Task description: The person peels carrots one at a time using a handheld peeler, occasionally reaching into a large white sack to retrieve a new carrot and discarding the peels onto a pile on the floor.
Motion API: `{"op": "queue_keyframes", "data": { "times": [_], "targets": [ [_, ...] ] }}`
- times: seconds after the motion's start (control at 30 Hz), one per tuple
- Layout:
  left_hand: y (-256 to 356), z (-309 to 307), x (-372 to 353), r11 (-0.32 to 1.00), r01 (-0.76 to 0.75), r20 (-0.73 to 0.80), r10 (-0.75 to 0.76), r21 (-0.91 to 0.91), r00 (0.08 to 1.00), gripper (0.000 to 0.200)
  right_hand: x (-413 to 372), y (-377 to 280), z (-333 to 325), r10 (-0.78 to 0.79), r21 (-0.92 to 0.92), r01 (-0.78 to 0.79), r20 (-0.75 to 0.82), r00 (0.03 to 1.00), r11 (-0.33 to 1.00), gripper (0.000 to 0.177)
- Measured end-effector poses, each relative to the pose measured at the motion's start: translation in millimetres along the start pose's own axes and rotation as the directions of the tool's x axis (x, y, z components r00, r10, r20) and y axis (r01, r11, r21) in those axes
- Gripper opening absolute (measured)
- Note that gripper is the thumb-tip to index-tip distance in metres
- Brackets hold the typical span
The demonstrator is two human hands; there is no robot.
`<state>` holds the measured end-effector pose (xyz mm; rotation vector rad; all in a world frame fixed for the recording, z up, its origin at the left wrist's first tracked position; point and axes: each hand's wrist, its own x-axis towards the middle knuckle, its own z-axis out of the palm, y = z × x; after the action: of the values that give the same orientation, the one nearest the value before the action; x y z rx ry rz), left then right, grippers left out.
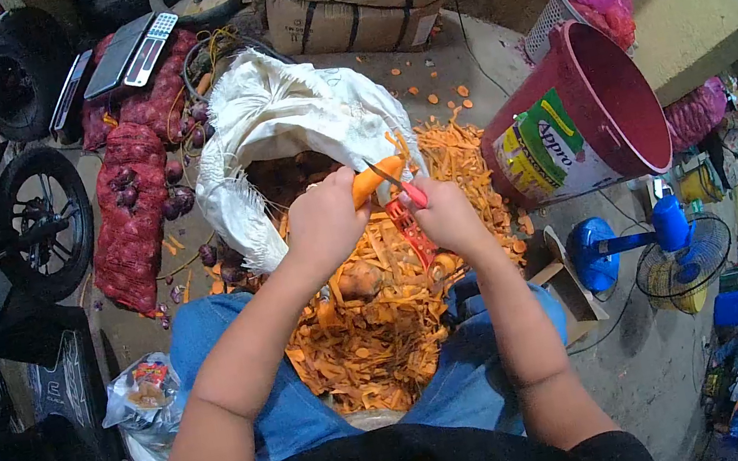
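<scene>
My left hand [326, 223] is closed around an orange carrot [377, 180], which points up and to the right. In my right hand [448, 217] is a small knife with a red handle [414, 194]; its dark blade lies against the carrot near its far end. A thin strip of peel hangs by the blade. A red slotted plastic piece [413, 235] shows just below my right hand. Beneath both hands spreads a heap of orange peelings [388, 344], with a rounder orange piece [360, 279] on it. Behind my left hand an open white sack [309, 104] shows a dark inside.
A large maroon bucket [524, 107] leans at the right, near a blue fan [671, 229]. Red net bags of onions [130, 212] and a scale [120, 57] are at the left, beside a motorcycle [45, 221]. Cardboard boxes [362, 12] stand at the back.
</scene>
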<state>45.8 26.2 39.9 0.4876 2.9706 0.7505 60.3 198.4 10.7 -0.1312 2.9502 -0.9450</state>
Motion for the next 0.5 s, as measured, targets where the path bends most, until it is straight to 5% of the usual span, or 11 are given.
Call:
{"op": "queue_keyframes", "data": {
  "times": [0.17, 0.3, 0.33, 0.4, 0.47, 0.5],
  "targets": [
    [-4.1, 5.3, -0.7, 0.981, -0.162, -0.177, 0.18, 0.111, 0.968, 0.03, 2.5, -4.6, 6.8, 0.042, 0.035, -0.041, -0.011, 0.999, 0.999, 0.019],
    [-3.7, 2.5, -2.7, 0.983, -0.15, -0.183, 0.168, 0.109, 0.969, 0.03, 11.0, 7.2, 23.4, 0.114, 0.164, -0.118, 0.031, 0.993, 0.979, 0.02],
    [-2.4, 0.2, -4.3, 0.977, -0.207, -0.24, 0.213, 0.051, 0.947, 0.028, 15.6, 18.8, 29.9, 0.113, 0.165, -0.117, 0.031, 0.993, 0.979, 0.02],
    [3.1, -7.9, -8.7, 0.962, -0.274, -0.296, 0.262, 0.001, 0.919, 0.026, 25.9, 50.1, 48.5, 0.352, 0.054, -0.366, 0.173, 0.92, 0.929, 0.024],
    [11.1, -18.8, -11.3, 0.862, -0.41, -0.336, 0.307, -0.298, 0.89, 0.024, 25.7, 62.2, 75.1, 0.303, 0.16, -0.333, 0.187, 0.934, 0.929, 0.027],
    [9.6, -16.6, -8.8, 0.863, -0.41, -0.335, 0.308, -0.295, 0.89, 0.024, 24.3, 69.4, 94.9, 0.251, 0.257, -0.3, 0.207, 0.946, 0.919, 0.029]
  ]
}}
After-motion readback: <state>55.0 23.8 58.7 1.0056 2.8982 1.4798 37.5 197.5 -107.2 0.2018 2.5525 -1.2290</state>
